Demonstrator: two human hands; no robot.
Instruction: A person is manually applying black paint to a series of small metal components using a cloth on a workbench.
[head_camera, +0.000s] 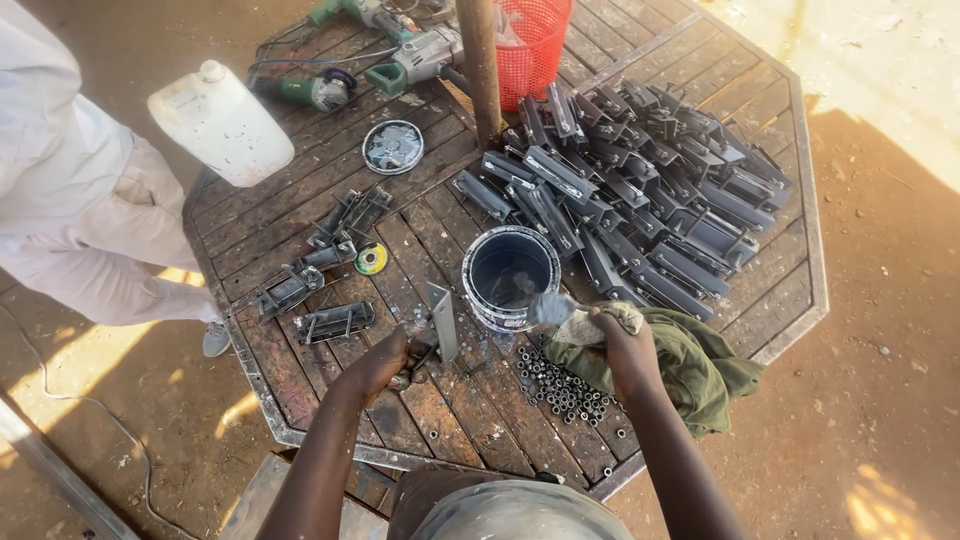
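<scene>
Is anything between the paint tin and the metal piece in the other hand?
Nothing visible: the metal bracket in the left hand stands just beside the paint tin, with only bare table slats between.

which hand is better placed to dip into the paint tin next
The right hand, probably. It holds a rag-wrapped brush right at the rim of the paint tin, while the left hand is busy gripping a metal bracket.

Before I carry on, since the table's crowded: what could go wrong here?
The paint can stands open beside the left hand holding a metal bracket; a knock could tip it. The right hand holds a wet brush above loose nuts and a green cloth, so drips may foul them.
</scene>
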